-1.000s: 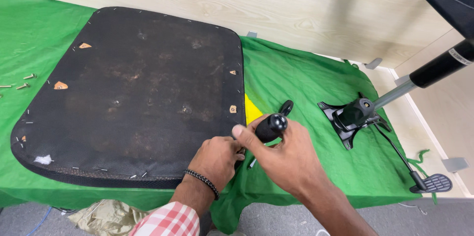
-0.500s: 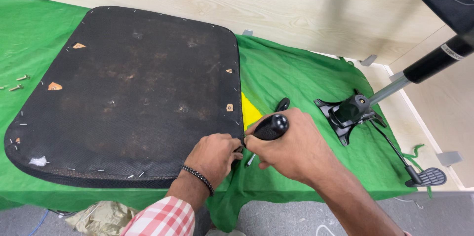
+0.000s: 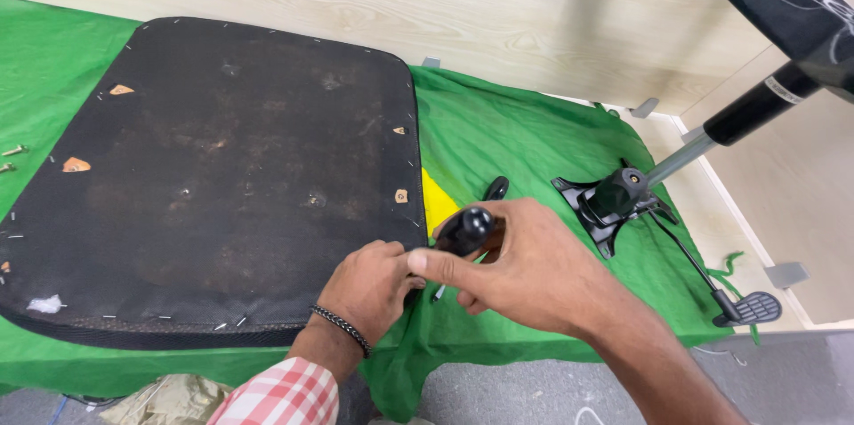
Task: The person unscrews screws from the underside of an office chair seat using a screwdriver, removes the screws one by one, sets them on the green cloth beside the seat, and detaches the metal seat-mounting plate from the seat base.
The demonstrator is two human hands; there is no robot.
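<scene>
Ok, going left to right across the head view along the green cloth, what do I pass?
Loose screws at the left edge → black seat pad → left hand → black tool handle gripped by the right hand → chair tilt mechanism → lever paddle.

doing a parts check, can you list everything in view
seat cushion: one, black, upside down on the cloth, staples along its edge
cloth: one, green, spread over the work surface
yellow piece: one, beside the cushion's right edge
chair mechanism plate: one, black, right on the cloth, with a gas cylinder and a lever
screws: two, brassy, far left on the cloth
tool: one, black handle, in the right hand
left hand: at the cushion's corner, black wristband
right hand: gripping the tool
</scene>
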